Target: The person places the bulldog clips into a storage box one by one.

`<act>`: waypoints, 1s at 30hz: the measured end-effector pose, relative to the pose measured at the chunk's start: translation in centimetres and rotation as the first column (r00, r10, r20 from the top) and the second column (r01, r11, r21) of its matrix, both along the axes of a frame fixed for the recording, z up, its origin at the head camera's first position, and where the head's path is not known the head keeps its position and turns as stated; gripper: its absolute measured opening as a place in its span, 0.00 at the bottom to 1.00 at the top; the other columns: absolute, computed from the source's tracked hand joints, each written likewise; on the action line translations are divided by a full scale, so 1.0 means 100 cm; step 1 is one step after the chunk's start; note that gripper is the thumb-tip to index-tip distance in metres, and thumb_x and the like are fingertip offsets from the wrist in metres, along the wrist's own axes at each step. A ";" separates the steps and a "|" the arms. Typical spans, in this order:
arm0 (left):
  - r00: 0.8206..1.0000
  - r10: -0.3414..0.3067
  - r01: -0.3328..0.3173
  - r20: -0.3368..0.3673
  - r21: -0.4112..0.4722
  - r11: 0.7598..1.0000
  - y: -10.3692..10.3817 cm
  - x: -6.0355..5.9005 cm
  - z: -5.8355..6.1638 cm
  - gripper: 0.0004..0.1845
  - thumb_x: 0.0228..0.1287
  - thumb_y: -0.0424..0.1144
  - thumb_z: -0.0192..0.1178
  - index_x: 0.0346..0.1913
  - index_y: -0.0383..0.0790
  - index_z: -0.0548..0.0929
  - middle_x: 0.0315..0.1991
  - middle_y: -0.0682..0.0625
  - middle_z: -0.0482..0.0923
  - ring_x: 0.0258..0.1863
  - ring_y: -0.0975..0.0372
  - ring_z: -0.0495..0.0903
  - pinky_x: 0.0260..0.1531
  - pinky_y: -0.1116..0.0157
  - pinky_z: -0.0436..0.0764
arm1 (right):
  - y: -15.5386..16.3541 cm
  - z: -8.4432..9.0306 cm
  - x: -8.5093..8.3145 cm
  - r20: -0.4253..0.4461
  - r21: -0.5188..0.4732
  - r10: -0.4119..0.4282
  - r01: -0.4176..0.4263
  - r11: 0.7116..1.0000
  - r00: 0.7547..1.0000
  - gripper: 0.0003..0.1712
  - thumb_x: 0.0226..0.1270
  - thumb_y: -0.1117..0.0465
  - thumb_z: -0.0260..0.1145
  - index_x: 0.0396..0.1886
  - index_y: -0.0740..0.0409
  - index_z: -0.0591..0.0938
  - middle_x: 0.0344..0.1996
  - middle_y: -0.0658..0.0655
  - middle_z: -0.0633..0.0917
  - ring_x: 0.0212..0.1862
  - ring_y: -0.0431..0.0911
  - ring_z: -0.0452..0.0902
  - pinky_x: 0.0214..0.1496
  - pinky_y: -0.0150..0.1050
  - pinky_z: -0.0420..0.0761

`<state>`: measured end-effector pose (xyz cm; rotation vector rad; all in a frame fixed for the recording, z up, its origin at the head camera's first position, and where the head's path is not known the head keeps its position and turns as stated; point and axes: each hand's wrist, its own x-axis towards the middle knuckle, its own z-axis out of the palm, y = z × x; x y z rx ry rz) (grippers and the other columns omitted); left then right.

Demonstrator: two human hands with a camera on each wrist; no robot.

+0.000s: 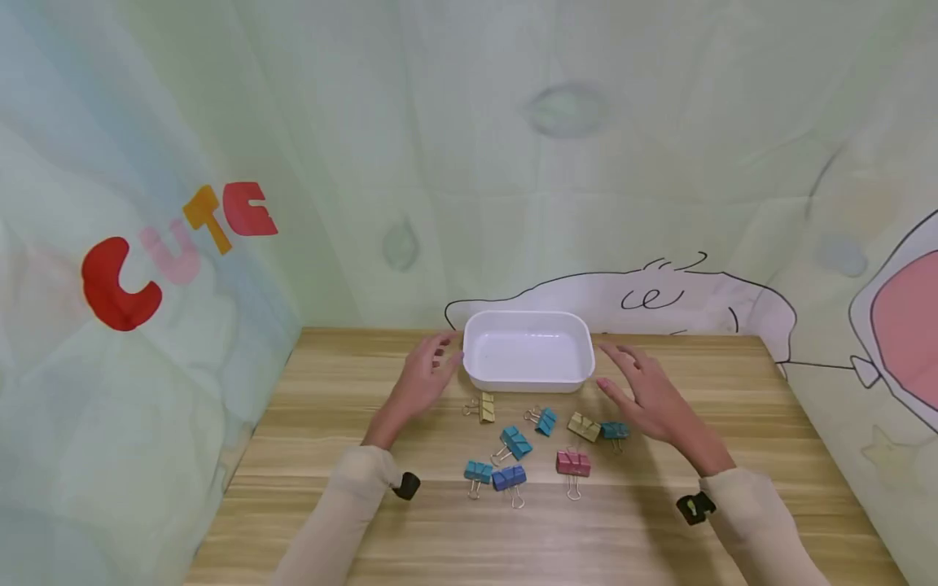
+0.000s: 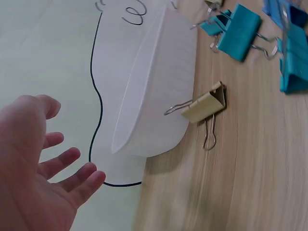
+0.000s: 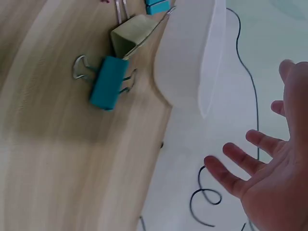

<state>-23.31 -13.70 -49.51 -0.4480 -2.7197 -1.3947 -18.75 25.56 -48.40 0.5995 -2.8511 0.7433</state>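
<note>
On wooden table [image 1: 352,521], near back edge: one white tray [image 1: 528,378], rectangular, rounded corners, nothing inside. Left hand [image 1: 423,381] at tray's left end, fingers loosely spread, fingertips at or just beside the rim; contact not resolvable. Right hand [image 1: 648,392] just off tray's right end, fingers straight and spread, apart from the rim, gripping nothing. Both hands released.

Binder clips in front of tray, count eight: two tan, at left [image 1: 486,407] and right of centre [image 1: 584,426]; four teal, at [image 1: 545,422], [image 1: 516,443], [image 1: 615,430], [image 1: 478,471]; one blue [image 1: 509,477]; one pink [image 1: 573,463]. All flat on the wood, none in tray, none touched. Right-hand teal clip lies just beside the right tan clip, under the right palm's edge.

Head view only: full clip count, pink and blue clips, both cream sleeves, a black wrist device on each arm, "CUTE" lettering [image 1: 176,252] on left cloth wall.

Left wrist view only: tray wall [image 2: 154,96] seen from its end, left tan clip [image 2: 207,107] with one wire handle reaching toward the wall, left hand [image 2: 38,183] palm open beside it.

Right wrist view only: teal clip [image 3: 109,83] touching tan clip [image 3: 132,36] close to tray corner [image 3: 187,62]; right hand [image 3: 269,178] spread, clear of tray.
</note>
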 end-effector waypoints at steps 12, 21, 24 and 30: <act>0.947 0.098 -0.247 0.307 0.493 0.834 0.013 -0.009 -0.020 0.18 0.80 0.35 0.55 0.64 0.24 0.75 0.56 0.29 0.76 0.55 0.35 0.79 0.53 0.52 0.89 | 0.036 -0.037 0.022 0.114 -0.135 -0.053 0.069 0.988 0.992 0.25 0.82 0.63 0.54 0.74 0.61 0.71 0.45 0.63 0.77 0.35 0.46 0.71 0.35 0.40 0.77; 0.908 0.122 -0.338 0.400 0.530 0.778 0.022 -0.015 -0.041 0.19 0.78 0.34 0.57 0.62 0.22 0.76 0.50 0.32 0.78 0.48 0.40 0.83 0.55 0.47 0.87 | 0.043 -0.064 0.030 0.211 -0.237 0.052 0.000 0.971 0.976 0.36 0.61 0.75 0.66 0.72 0.65 0.72 0.37 0.56 0.81 0.31 0.41 0.74 0.30 0.34 0.79; 0.906 0.123 -0.342 0.405 0.530 0.776 0.025 -0.015 -0.044 0.17 0.77 0.32 0.59 0.60 0.21 0.77 0.47 0.33 0.78 0.44 0.46 0.83 0.52 0.50 0.89 | 0.042 -0.070 0.030 0.234 -0.268 0.073 -0.008 0.963 0.969 0.35 0.61 0.74 0.69 0.70 0.66 0.74 0.34 0.53 0.82 0.29 0.40 0.76 0.28 0.33 0.80; 0.905 0.105 -0.339 0.412 0.550 0.763 0.028 -0.015 -0.045 0.17 0.74 0.28 0.60 0.59 0.20 0.76 0.47 0.32 0.78 0.42 0.48 0.84 0.53 0.49 0.88 | 0.037 -0.076 0.031 0.273 -0.295 0.082 0.002 0.955 0.958 0.31 0.63 0.70 0.74 0.66 0.68 0.78 0.30 0.51 0.81 0.26 0.39 0.73 0.24 0.31 0.76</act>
